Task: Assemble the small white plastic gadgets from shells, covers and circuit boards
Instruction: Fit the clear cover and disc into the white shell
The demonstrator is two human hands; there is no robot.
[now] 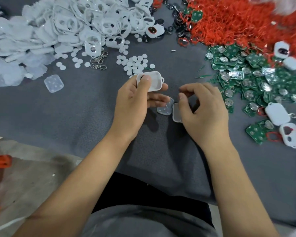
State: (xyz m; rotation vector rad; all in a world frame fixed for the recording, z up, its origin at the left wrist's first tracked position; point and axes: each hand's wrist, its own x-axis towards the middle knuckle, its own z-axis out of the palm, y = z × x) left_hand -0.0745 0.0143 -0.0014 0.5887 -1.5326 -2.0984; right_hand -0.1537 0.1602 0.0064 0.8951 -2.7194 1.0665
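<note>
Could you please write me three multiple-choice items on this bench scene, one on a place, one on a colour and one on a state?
1. Where does the pile of circuit boards lie?
A. To the person's right
B. To the person's left
C. On the person's lap

2. What colour is the heap of rings at the far right?
A. Blue
B. Red
C. Yellow

3. What is the left hand doing?
A. Lying flat on the table
B. Hanging off the table edge
C. Gripping a white shell

Answers:
1 A: the green boards spread beside the right hand.
2 B: the heap is bright red.
3 C: the thumb presses on the shell and the fingers curl beneath it, lifted off the grey table.
</note>
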